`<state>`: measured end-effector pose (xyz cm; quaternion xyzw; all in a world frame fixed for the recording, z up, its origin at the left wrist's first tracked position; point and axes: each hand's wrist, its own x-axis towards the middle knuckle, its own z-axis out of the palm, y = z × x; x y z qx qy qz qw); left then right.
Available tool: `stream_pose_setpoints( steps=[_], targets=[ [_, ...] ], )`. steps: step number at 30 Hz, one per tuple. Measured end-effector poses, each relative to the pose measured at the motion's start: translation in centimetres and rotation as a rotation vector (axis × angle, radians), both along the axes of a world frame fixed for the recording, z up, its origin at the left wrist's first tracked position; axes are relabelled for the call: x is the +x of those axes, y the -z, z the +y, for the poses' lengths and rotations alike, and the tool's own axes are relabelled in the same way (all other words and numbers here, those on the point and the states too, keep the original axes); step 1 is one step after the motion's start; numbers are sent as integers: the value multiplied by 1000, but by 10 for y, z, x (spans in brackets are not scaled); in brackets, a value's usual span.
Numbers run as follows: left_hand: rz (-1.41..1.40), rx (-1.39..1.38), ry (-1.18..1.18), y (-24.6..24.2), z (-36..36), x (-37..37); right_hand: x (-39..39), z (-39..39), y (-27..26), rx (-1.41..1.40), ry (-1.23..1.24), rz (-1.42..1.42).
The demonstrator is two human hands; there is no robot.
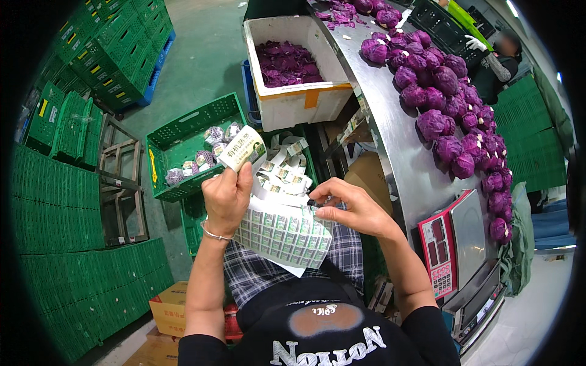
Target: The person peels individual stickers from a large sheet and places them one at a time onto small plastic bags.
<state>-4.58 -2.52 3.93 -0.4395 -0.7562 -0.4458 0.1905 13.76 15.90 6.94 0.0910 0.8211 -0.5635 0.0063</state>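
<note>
My left hand (227, 196) pinches a white label (241, 147) with green and dark print between thumb and fingers, raised and curling at the top. A sheet of small green-and-grey stickers (284, 235) lies over my lap, its left edge beside my left wrist. My right hand (359, 211) is at the sheet's upper right corner, thumb and forefinger bent close to it; whether they grip a sticker is unclear. Just beyond the sheet, a loose white strip of labels (284, 176) is heaped in folds.
Ahead on the left, a green plastic crate (192, 112) holds several net-wrapped purple items (205, 159). A foam box (297, 112) contains purple cabbage leaves (288, 64). Red cabbages (446, 80) and a red weighing scale (437, 256) occupy the steel table (384, 119). A gloved person (496, 68) stands behind it.
</note>
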Motion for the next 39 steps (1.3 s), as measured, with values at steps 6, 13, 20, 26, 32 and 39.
stream_pose_setpoints(
  steps=[6,13,20,26,32,39],
  targets=[
    [79,-10,52,-7,3,1,-9,2,-10,156,-190,4],
    [102,-62,69,-1,3,0,-15,-5,-16,289,-244,-25],
    [-188,-81,9,9,3,7,-10,-15,-4,333,-101,8],
    [-206,-105,9,19,-1,9,-11,-21,-2,309,-28,-68],
    [4,-116,11,15,3,9,-10,-17,6,386,-96,-77],
    [154,-178,-9,16,3,8,-9,-16,10,324,-131,-122]
  ],
)
